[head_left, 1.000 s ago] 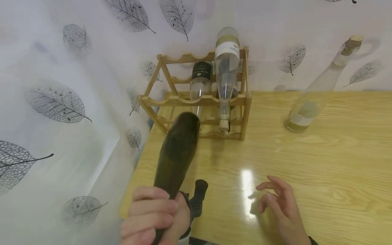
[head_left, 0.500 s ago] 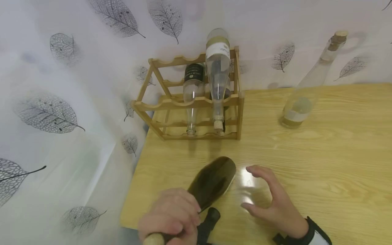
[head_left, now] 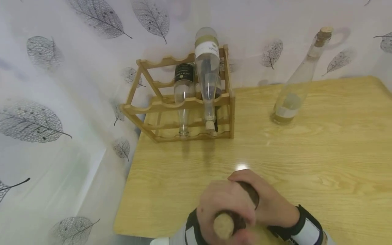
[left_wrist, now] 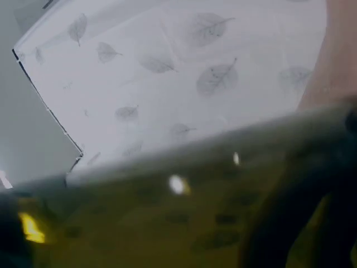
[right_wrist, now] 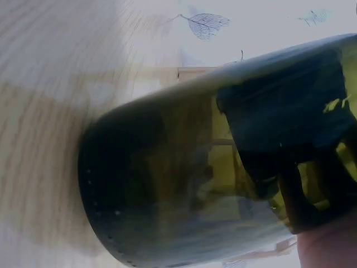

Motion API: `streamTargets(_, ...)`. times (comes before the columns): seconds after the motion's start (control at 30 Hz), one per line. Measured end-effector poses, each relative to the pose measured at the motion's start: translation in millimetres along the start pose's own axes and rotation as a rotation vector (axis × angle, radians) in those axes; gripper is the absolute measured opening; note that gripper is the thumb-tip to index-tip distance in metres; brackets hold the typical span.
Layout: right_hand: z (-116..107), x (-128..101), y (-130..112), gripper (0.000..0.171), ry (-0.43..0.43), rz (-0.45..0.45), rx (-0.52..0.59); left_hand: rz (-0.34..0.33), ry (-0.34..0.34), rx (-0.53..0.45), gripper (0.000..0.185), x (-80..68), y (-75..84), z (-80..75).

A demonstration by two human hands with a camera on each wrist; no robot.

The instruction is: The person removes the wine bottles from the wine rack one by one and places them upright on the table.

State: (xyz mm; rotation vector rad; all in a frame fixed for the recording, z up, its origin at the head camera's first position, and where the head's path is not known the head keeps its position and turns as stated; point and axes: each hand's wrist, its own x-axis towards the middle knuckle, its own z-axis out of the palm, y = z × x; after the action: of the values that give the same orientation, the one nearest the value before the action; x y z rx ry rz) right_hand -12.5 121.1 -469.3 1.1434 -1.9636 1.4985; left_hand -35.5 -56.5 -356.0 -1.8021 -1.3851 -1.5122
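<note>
Both hands on a dark green wine bottle (head_left: 245,197) at the near edge of the wooden table (head_left: 321,153), corked neck toward the camera. Left hand (head_left: 225,207) wrapped round the neck just below the cork (head_left: 223,225), right hand (head_left: 266,200) curled round the body. Further back, wooden wine rack (head_left: 180,102) holding two clear bottles (head_left: 208,81) necks-down. Another clear corked bottle (head_left: 298,80) standing well apart to the right, near the leaf-print curtain (head_left: 61,85).
</note>
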Motion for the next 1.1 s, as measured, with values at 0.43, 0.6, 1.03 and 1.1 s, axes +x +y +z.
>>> streamTargets(0.43, -57.1, -27.7, 14.9, 0.09, 0.134, 0.501, 0.116, -0.823, 0.156, 0.3, 0.013, -80.5, -10.7, 11.9)
streamTargets(0.6, -96.7, -27.7, 35.0, 0.089, 0.266, 0.588, 0.017, -0.956, 0.169, 0.338, 0.011, -108.8, -2.8, 11.9)
streamTargets(1.03, -198.2, -11.4, 104.6, 0.094, 0.63, 0.898, -0.332, -0.925, 0.143, 0.342, 0.012, -114.2, -10.3, 15.0)
streamTargets(1.1, -206.9, -5.1, 113.2, 0.093, 0.655, 0.908, -0.326, -0.925, 0.145, 0.349, 0.011, -114.0, -10.9, 14.9)
